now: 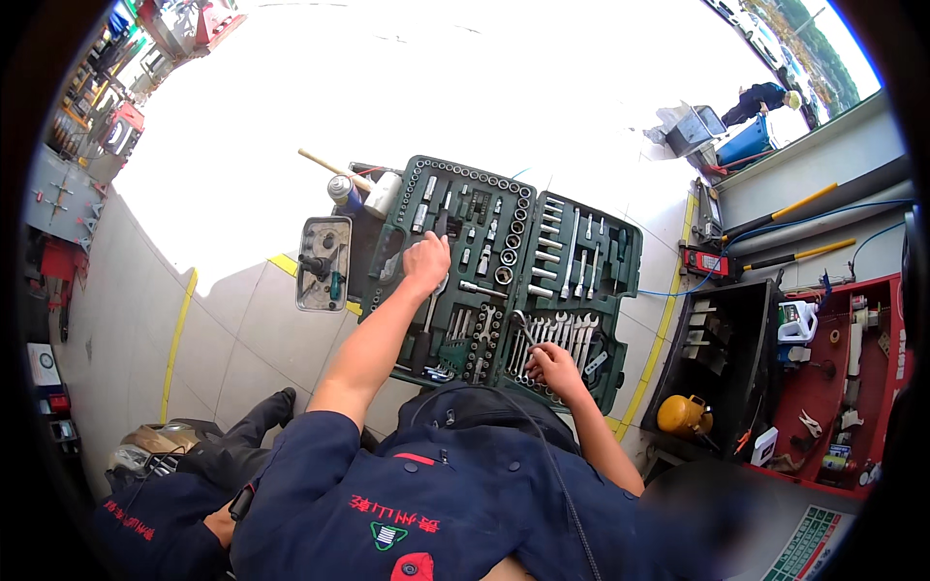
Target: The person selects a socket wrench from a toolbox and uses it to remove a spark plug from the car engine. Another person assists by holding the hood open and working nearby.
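A dark green socket-set case (387, 254) lies unfolded in front of me, its two halves filled with sockets, bits and wrenches. My left hand (426, 261) reaches over the left half, fingers closed at the lower end of a black-handled tool (443, 222) in its slot. How firmly it grips cannot be seen. In my right hand (553, 368), above the lower right part of the case, is a metal ratchet wrench (524, 327) with its round head pointing away from me. Under it sits a row of combination wrenches (581, 339). Larger sockets (509, 257) line the case's middle.
Left of the case are a metal tray (303, 290) of tools, a spray can (343, 192) and a mallet (385, 194). A black bin (668, 378) and red tool tray (819, 455) stand at right. Another person (184, 513) is close at lower left; one more (760, 100) is far right.
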`<state>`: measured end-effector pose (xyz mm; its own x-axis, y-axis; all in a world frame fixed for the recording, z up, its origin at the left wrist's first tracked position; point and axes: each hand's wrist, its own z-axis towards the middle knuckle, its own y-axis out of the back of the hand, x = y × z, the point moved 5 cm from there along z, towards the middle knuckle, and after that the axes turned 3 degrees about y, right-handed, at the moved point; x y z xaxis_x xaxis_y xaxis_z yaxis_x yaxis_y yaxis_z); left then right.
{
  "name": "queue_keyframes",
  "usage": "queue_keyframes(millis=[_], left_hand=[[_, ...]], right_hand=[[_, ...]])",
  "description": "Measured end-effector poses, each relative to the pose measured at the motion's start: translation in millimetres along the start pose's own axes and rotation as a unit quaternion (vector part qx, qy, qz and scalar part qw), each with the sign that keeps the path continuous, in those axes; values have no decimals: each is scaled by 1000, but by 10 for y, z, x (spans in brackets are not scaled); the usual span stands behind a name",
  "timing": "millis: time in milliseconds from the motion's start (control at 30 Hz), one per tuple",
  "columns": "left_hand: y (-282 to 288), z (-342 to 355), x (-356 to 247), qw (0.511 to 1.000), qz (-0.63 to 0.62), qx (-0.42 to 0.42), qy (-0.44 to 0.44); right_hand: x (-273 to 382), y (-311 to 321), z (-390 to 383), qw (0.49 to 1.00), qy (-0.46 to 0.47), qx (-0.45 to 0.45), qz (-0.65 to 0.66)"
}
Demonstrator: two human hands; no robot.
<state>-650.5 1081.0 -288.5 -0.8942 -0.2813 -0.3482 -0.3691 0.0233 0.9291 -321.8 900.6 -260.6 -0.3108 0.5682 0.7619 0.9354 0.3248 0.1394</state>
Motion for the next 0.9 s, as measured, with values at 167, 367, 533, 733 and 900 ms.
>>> queue_keyframes(millis=[167, 367, 533, 733, 900], left_hand=[[-77, 467, 12, 995, 88, 28, -29], [-3, 316, -19, 985, 119, -29, -125], [-141, 149, -80, 984, 131, 18, -120], [-171, 232, -138, 981, 134, 108, -92], [-43, 236, -247, 974, 141, 176, -25]], right_hand=[[-632, 489, -786, 984, -63, -138, 96], [-1191, 429, -992, 986, -54, -156, 25], [-952, 324, -866, 983, -27, -123, -133], [-772, 529, -693, 987, -2, -80, -142], [-617, 756, -546, 987, -4, -58, -150]])
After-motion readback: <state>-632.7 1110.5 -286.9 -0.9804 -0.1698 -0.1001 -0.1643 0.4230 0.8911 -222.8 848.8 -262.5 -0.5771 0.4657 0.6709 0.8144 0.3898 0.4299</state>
